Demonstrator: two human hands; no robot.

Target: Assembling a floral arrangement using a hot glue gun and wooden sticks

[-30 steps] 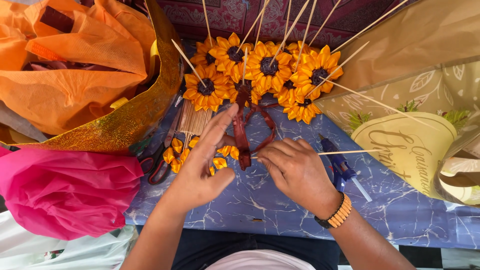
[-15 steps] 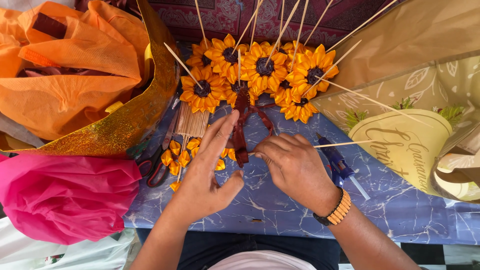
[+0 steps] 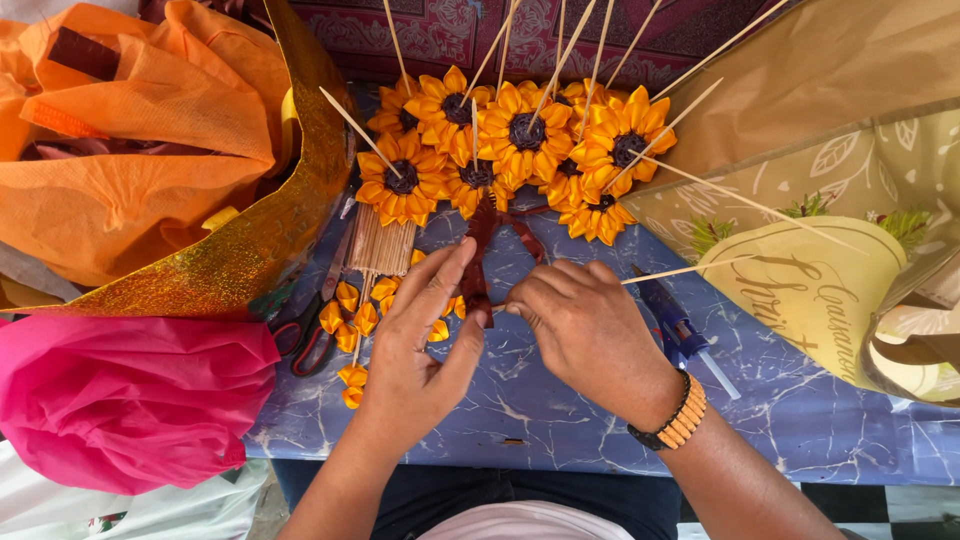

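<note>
- both hands meet at the middle of a blue marbled tabletop (image 3: 560,420), seen from above.
- the left hand (image 3: 420,345) has its fingers stretched out and loosely spread, thumb pressing a dark brown ribbon strip (image 3: 480,250) that runs away from the person toward the flowers.
- the right hand (image 3: 585,330) is curled closed, fingertips pinching a thin wooden skewer (image 3: 680,270) whose free end points right; what sits at the pinched end is hidden.
- done, as far as shown: a cluster of finished yellow ribbon sunflowers with dark centres on skewers (image 3: 520,135) lies at the far side.
- left, by my reading: loose folded yellow ribbon petals (image 3: 350,320) and a bundle of bare wooden skewers (image 3: 380,245) lie just left of the hands, so more flowers look unmade.
- red-handled scissors (image 3: 310,335) lie further left; a blue glue tube (image 3: 680,330) sits right of the right hand.
- containers: an orange plastic bag (image 3: 130,150) at far left, holding dim dark contents; a pink plastic bag (image 3: 120,400) nearer, contents hidden.
- tan patterned wrapping paper (image 3: 830,120) lies at the right.
</note>
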